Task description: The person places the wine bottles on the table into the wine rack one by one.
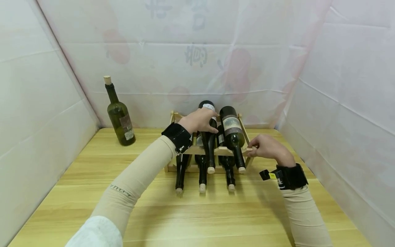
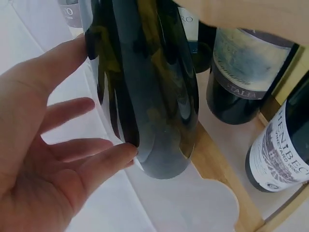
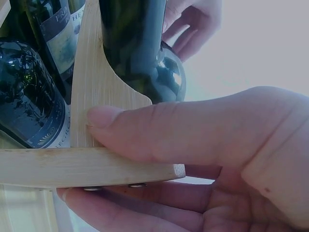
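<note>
Over the middle of the rack, my left hand [image 1: 200,120] holds a dark green wine bottle [image 1: 210,145] near its base. That bottle lies neck toward me on the upper tier, corked. In the left wrist view, fingertips [image 2: 128,151] touch the glass near the bottle's base [image 2: 154,121], and other fingers are spread apart. My right hand [image 1: 267,147] pinches the right front corner of the wooden wine rack [image 1: 194,150]. The right wrist view has the thumb [image 3: 140,128] on top of the wood and fingers beneath it.
Another labelled bottle [image 1: 232,128] lies at the upper right of the rack. Lower-tier bottles point corks forward, including one at left [image 1: 181,173] and one at right [image 1: 228,171]. A corked green bottle [image 1: 121,120] stands at the table's [image 1: 102,164] back left, near the curtain [image 1: 148,79].
</note>
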A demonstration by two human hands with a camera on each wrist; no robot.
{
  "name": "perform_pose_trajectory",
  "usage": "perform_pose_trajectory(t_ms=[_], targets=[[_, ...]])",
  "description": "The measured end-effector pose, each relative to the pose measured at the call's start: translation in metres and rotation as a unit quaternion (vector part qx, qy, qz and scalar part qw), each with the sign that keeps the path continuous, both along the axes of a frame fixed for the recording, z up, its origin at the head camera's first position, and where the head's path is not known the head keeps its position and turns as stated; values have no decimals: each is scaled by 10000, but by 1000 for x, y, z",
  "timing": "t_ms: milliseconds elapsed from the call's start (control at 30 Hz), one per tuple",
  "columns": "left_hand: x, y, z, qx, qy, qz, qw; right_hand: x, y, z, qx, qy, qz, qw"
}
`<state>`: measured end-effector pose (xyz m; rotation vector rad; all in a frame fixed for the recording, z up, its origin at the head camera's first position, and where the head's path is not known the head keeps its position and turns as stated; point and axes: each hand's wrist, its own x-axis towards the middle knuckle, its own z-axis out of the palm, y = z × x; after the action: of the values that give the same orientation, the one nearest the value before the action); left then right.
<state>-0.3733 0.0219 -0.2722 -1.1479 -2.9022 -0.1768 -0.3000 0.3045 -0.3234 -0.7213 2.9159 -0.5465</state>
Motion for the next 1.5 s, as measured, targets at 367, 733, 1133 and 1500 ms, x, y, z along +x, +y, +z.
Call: perform_pose_trajectory(t_ms=[367, 733, 1133, 1500], targets=[[0, -3, 8, 10, -381, 413, 9984, 0, 0, 3, 36, 67, -33, 10000], [7, -6, 14, -208, -880, 929, 9916, 1, -1, 4, 21, 40, -36, 10000], [7, 0, 12, -228, -1009, 793, 9915, 0, 2, 1, 17, 58, 18, 10000], [10, 1, 17, 124, -1242, 1321, 9833, 1, -1, 2, 12, 15, 38, 10000]])
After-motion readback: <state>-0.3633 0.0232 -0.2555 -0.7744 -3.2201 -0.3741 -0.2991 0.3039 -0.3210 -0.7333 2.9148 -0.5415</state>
